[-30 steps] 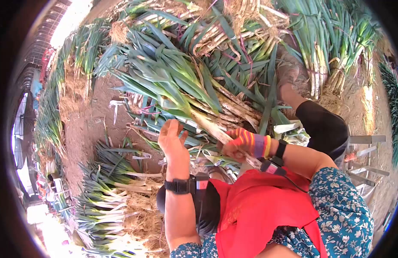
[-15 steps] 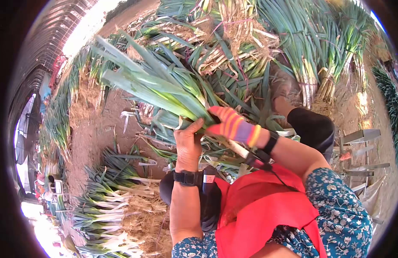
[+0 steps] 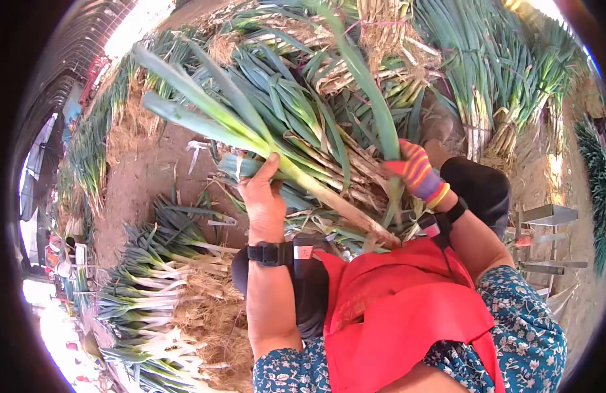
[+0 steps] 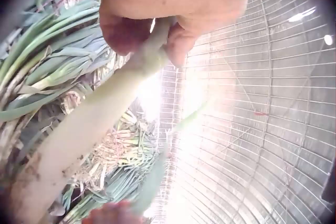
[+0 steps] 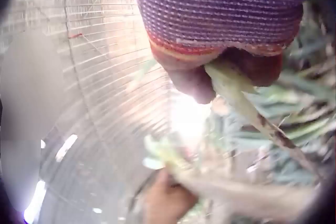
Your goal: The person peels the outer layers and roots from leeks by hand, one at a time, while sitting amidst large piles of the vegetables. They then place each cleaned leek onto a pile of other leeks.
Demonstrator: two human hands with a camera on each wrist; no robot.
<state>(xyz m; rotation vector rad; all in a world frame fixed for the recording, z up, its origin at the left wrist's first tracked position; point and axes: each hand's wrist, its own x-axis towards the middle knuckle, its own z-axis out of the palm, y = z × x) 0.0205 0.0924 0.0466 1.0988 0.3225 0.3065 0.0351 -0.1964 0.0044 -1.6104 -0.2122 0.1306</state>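
Brown dirt floor (image 3: 162,173), dry and scuffed, leeks on most sides of where the person sits. Biggest heap, the leek pile (image 3: 296,98), is just past the hands, green blades crossing dirty pale stems. To the person's left on the ground, a row of leeks (image 3: 155,304), pale shanks side by side, straw-coloured roots (image 3: 208,311) all at one end. To the right, leek bundles (image 3: 476,85) tied with pinkish string. Metal stand (image 3: 550,215) near the right knee. Overhead, ribbed arched roof with wire grid (image 4: 252,113), sun glaring through; more daylight along the far left side.

The leek (image 3: 329,194) being worked on is up in front of the person, slanted, leaves up and away over the pile, root end down by the red apron (image 3: 401,295). Left hand (image 3: 263,200), bare, grasps it where leaves meet stem, thumb on top. Right hand (image 3: 419,177), in a striped glove, grips a long green leaf (image 3: 375,98), blade rising above the fist, paler end hanging below; can't tell whether that end touches the stem. Floral sleeves (image 3: 522,308) on both arms.
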